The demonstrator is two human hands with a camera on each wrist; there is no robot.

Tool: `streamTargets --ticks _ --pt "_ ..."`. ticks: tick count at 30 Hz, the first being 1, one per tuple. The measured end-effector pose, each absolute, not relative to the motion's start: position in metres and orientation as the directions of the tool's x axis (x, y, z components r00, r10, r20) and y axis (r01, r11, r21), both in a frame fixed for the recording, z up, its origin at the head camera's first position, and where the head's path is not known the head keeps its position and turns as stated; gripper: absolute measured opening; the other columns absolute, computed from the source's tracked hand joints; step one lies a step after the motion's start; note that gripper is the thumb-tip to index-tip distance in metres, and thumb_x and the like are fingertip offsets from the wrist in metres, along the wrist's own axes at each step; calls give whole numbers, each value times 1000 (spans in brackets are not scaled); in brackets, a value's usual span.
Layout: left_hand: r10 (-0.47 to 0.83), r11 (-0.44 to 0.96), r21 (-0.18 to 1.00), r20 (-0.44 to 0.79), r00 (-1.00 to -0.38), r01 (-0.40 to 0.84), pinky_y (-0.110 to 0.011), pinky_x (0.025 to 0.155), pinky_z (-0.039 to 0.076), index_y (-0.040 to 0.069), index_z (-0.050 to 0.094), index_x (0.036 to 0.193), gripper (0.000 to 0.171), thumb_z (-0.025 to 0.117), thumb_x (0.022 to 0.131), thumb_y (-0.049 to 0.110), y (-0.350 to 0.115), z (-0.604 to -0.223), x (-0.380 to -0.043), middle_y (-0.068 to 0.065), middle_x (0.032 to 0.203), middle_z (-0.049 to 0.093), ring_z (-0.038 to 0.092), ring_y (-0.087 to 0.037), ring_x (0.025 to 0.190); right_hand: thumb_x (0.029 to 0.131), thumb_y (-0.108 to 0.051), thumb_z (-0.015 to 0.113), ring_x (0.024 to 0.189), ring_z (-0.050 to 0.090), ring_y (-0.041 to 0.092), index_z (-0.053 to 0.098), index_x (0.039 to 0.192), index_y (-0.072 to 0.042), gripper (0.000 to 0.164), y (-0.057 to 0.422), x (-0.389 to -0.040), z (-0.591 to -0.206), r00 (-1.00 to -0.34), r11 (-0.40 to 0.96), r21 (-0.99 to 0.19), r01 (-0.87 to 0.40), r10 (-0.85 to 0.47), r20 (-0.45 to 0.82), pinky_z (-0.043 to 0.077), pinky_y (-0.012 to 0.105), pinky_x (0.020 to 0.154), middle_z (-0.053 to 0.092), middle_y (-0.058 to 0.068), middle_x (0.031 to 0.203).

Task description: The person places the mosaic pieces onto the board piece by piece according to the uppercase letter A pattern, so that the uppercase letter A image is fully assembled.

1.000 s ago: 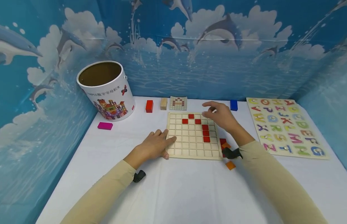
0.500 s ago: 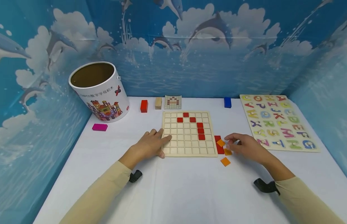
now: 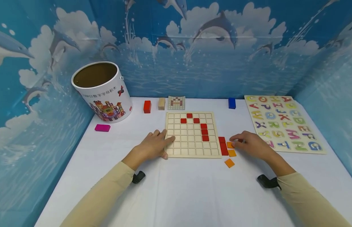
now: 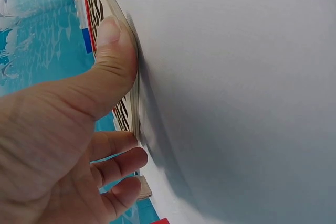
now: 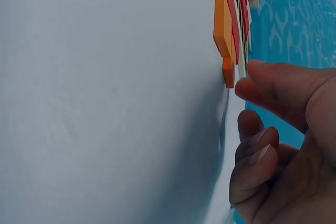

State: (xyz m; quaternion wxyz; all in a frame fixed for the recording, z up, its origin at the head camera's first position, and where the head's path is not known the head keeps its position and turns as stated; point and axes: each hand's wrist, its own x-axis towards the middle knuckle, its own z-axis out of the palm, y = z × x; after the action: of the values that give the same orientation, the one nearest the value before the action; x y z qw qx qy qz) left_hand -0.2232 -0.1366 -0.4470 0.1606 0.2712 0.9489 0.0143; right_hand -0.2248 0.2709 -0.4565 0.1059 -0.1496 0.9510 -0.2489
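Observation:
A wooden grid board point(image 3: 187, 151) lies flat, with several red square tiles point(image 3: 204, 131) in its cells. My left hand point(image 3: 154, 145) rests at the board's left edge, one fingertip on its surface; in the left wrist view the thumb point(image 4: 113, 59) lies against the board's edge. My right hand point(image 3: 252, 145) is low beside an orange tile point(image 3: 229, 145), its fingertips at the tile's right side. Nothing shows pinched between those fingers in the right wrist view. Two more orange tiles point(image 3: 232, 153) and some red tiles point(image 3: 224, 148) lie right of the board.
Behind the board lie a pattern card point(image 3: 176, 103), a natural wood block point(image 3: 161, 103), a red block point(image 3: 147, 107) and a blue block point(image 3: 232, 103). A white bucket point(image 3: 113, 94) and a magenta block point(image 3: 102, 127) are left; an alphabet board point(image 3: 282, 126) is right.
My right hand has come down from above the board to the tiles at its right. One orange tile has shifted off the red tiles to the right. The left hand stays put.

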Motion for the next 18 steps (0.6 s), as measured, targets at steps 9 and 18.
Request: streamTargets --ticks 9,18 --pt "521 852 135 -304 -797 505 -53 112 32 27 37 160 92 78 80 47 -136 -447 -224 -19 166 27 35 -34 141 99 -25 66 96 55 26 69 127 -8 33 246 -243 -459 -922 827 -514 -227 -352 -159 51 39 80 60 12 107" --pt "508 859 129 -317 -801 495 -53 113 31 27 38 159 92 79 80 46 -135 -445 -223 -19 166 26 34 -35 142 101 -22 64 93 55 26 59 116 -8 22 247 -251 -465 -929 753 -656 -48 -275 -247 50 34 76 59 11 102"
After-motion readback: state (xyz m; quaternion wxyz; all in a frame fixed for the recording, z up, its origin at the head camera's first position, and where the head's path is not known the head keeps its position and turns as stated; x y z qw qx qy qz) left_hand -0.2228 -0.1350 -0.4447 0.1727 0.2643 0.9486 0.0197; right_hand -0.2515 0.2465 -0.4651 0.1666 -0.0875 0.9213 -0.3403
